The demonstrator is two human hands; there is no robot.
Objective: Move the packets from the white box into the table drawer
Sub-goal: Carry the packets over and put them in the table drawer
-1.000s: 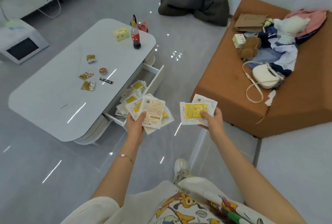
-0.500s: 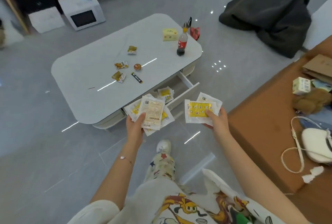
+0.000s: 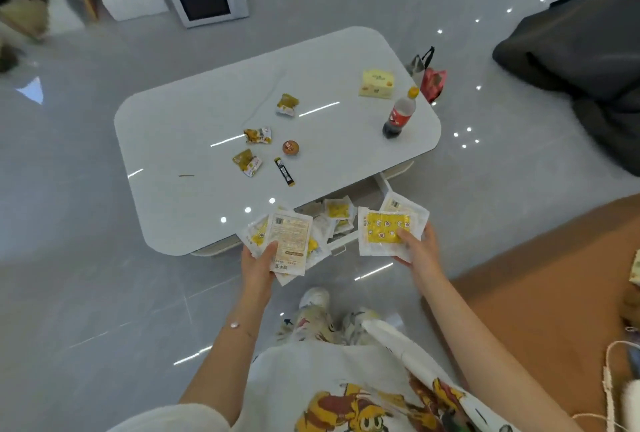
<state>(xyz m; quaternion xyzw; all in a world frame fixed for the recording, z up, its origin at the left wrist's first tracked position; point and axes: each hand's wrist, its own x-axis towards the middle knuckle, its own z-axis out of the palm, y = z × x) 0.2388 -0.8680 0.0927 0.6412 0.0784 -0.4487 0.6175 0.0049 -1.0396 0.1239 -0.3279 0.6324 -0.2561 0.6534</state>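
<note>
The left hand (image 3: 258, 260) grasped a fanned stack of packets (image 3: 289, 243); the right hand (image 3: 417, 251) pinched 2 yellow-printed packets (image 3: 386, 230) above the open drawer (image 3: 341, 220) at the table's (image 3: 207, 113) near edge.

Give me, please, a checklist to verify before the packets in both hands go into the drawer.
1. Drawer pulled open under the table: ok.
2. Left hand grips its fanned packets by the lower edge: ok.
3. Right hand pinches its yellow packets: ok.
4. Hands directly above the drawer: cannot tell; the single view gives no depth.
5. Room left in the drawer: cannot tell; loose packets already lie inside, and the hands hide part of it.
</note>
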